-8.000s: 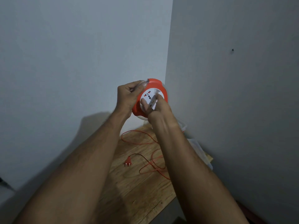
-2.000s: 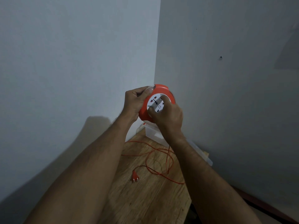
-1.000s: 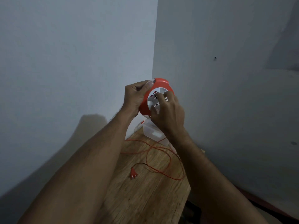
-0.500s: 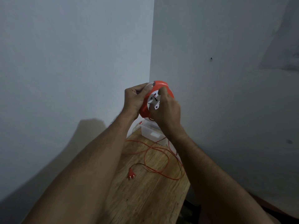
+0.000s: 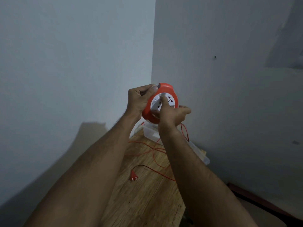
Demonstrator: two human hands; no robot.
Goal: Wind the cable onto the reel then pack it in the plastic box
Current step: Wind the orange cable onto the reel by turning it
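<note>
I hold a round orange reel (image 5: 165, 89) with a white socket face up in front of the wall corner. My left hand (image 5: 139, 99) grips its left rim. My right hand (image 5: 172, 113) pinches the small white crank on the socket face. A thin orange cable (image 5: 185, 131) hangs from the reel beside my right wrist and lies in loose loops on the wooden table (image 5: 144, 199). Its orange plug (image 5: 133, 175) rests on the wood between my forearms. The clear plastic box (image 5: 150, 133) sits at the table's far end, partly hidden behind the reel and my right arm.
Two grey walls meet in a corner just behind the reel. The table's right edge drops to a dark floor with a reddish skirting strip (image 5: 255, 199). The clear lid (image 5: 200, 154) of the box lies along the table's right side.
My right hand has turned the crank around the socket face, from the top to the lower right. The cable loops have shifted a little and the plug has stayed about where it was.
</note>
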